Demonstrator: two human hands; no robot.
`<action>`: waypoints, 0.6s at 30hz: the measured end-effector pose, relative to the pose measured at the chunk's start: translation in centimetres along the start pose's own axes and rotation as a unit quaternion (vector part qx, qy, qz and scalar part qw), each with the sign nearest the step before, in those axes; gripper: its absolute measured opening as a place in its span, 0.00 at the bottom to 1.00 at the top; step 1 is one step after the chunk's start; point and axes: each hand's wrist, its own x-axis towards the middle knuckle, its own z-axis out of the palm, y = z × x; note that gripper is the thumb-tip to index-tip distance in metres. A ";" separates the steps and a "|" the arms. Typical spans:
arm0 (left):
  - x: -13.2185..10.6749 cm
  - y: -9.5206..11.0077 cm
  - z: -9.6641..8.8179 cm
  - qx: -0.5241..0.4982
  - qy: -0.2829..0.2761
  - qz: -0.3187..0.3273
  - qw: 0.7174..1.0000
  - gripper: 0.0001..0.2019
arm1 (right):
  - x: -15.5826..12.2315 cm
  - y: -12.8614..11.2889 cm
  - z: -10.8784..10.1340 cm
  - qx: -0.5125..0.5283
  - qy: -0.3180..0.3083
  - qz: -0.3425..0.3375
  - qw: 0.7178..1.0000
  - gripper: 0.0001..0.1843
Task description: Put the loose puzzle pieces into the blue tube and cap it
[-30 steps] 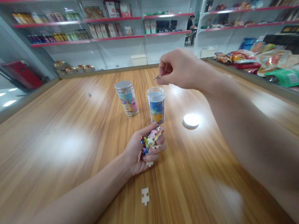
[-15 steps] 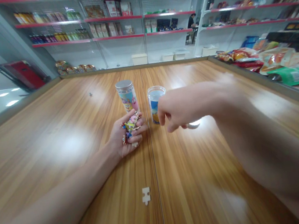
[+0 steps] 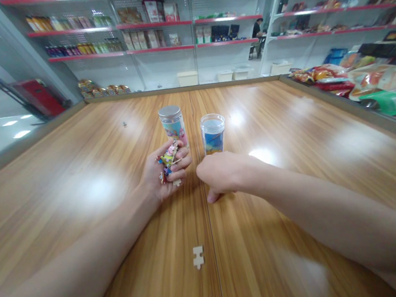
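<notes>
My left hand (image 3: 169, 169) rests on the wooden table (image 3: 79, 194), curled round a handful of colourful puzzle pieces (image 3: 167, 161). Just behind it stands a small jar with a silver lid (image 3: 172, 125). An open clear jar (image 3: 213, 134) with a blue picture stands to its right. My right hand (image 3: 220, 175) sits in front of the open jar, fingers curled under and one fingertip touching the table; whatever is inside the fingers is hidden. A single pale puzzle piece (image 3: 197, 256) lies face down nearer to me.
A white round lid (image 3: 262, 155) shows partly behind my right forearm. A tiny dark object (image 3: 124, 124) lies far left on the table. Snack bags (image 3: 358, 79) are piled along the right edge. Store shelves (image 3: 151, 25) line the back, with a person (image 3: 257, 29) seated far off.
My right hand came down from above the open jar to the table in front of it. My left hand moved forward with the pieces, close to the silver-lidded jar.
</notes>
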 end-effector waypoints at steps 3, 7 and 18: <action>0.1 -0.1 -0.2 0.008 -0.004 0.001 1.000 0.18 | 0.0 -0.2 -0.1 -0.044 0.057 -0.017 0.997 0.21; 0.4 -0.3 -0.6 0.016 -0.021 0.005 1.000 0.18 | -0.5 0.2 -0.8 -0.042 0.070 -0.052 0.995 0.18; 0.2 -0.4 -0.5 0.011 -0.002 0.008 1.000 0.19 | -1.2 0.5 -0.8 -0.039 -0.015 -0.110 0.993 0.32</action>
